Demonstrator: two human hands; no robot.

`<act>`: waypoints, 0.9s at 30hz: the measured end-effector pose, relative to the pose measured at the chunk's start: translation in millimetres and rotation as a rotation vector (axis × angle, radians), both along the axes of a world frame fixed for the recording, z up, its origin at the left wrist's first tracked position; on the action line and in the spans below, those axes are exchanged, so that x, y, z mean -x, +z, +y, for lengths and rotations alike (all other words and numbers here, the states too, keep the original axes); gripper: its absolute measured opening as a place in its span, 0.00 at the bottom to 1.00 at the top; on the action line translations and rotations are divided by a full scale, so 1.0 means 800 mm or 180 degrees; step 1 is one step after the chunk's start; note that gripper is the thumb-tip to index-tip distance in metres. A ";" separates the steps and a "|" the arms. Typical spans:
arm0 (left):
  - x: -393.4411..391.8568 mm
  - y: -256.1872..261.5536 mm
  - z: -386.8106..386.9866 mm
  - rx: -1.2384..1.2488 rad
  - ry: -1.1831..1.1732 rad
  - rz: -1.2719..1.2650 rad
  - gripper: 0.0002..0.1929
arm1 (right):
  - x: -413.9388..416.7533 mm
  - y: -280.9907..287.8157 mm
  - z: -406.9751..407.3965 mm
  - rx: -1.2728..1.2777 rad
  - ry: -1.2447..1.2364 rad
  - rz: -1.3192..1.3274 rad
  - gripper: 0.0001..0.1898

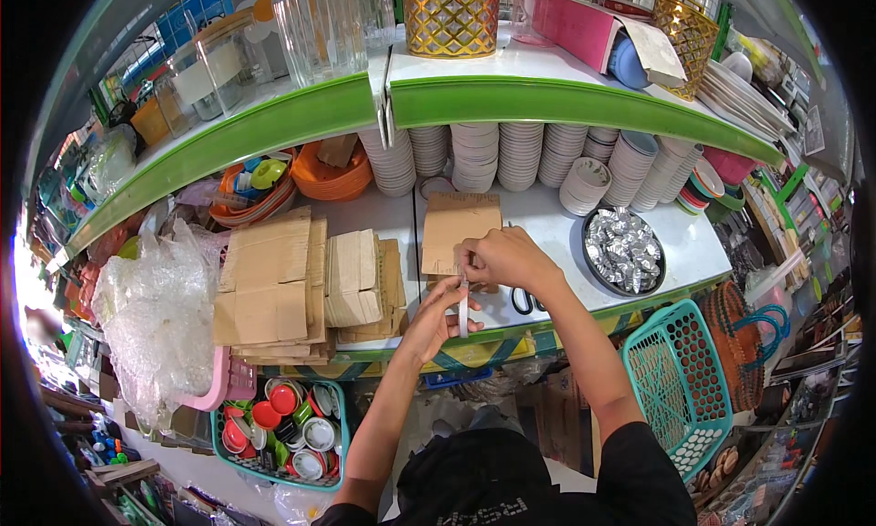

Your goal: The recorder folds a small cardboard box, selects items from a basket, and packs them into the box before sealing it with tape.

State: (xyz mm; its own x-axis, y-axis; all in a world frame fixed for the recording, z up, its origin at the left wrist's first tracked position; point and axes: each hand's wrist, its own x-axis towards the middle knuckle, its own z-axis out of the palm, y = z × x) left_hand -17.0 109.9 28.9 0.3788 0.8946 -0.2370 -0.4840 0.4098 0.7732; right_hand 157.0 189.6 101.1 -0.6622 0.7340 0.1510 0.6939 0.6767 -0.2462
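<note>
My left hand (432,315) holds a narrow roll of clear tape (463,315) upright, edge-on to me, just above the shelf's front edge. Right above it, the thumb and fingertips of my right hand (510,256) are pinched together at the top of the roll, apparently on the tape's end; the fingers hide the exact grip. Behind both hands lies a brown cardboard piece (460,228), with more cardboard partly showing beneath it. Dark-handled scissors (522,301) rest on the white shelf (540,218), partly covered by my right forearm.
Left of my hands are stacks of folded cardboard (267,279) and bubble wrap (147,327). A black round pan of foil cups (621,295) sits right, before stacked bowls (521,156). Baskets stand below: one full of small dishes (342,423), one turquoise (674,389). A green-edged shelf (547,102) overhangs.
</note>
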 end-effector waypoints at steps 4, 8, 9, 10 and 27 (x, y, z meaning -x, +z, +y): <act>0.002 -0.005 0.001 0.0018 -0.0017 -0.0005 0.25 | 0.003 0.001 -0.004 -0.0079 -0.0085 0.0012 0.08; 0.002 -0.004 0.001 0.0008 -0.0036 0.0033 0.26 | 0.003 -0.003 -0.007 -0.0148 -0.0220 0.0163 0.08; 0.002 -0.005 0.001 0.0010 -0.0038 0.0033 0.26 | 0.004 -0.005 -0.009 -0.0209 -0.0290 0.0228 0.08; 0.002 -0.005 0.001 0.0009 -0.0043 0.0047 0.25 | 0.004 -0.005 -0.011 -0.0207 -0.0292 0.0229 0.08; -0.003 0.000 -0.012 -0.0068 -0.0053 0.0138 0.21 | -0.001 -0.005 -0.040 -0.0236 -0.0709 0.0995 0.10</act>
